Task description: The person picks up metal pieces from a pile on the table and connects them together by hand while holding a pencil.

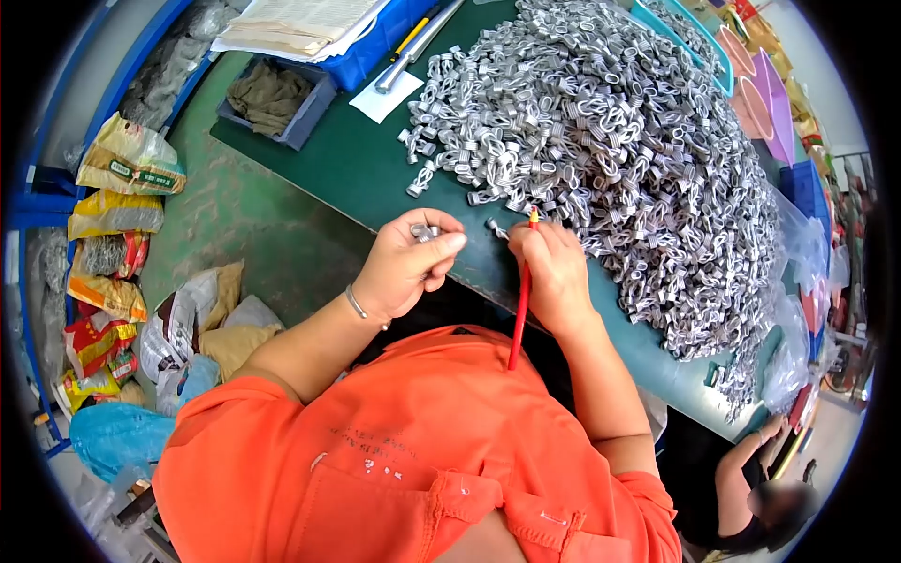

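My left hand (408, 265) is closed around a few small grey metal fittings (425, 233), which show between thumb and fingers. A red pencil-like stick (522, 314) with a yellow tip sits in my right hand (556, 281), its lower end reaching down to the orange shirt. Right at that hand's fingertips is a single loop-shaped metal fitting (496, 228). Both hands are at the near edge of the green table (347, 192). Just beyond them rises a large heap of the same grey fittings (601, 141).
At the back left stand a blue bin (380, 42) with papers and a grey box (298, 127) holding cloth. A hammer-like metal tool (399, 75) lies on white paper. Turquoise (723, 70) and pink tubs line the back right. Another person (741, 479) sits at lower right.
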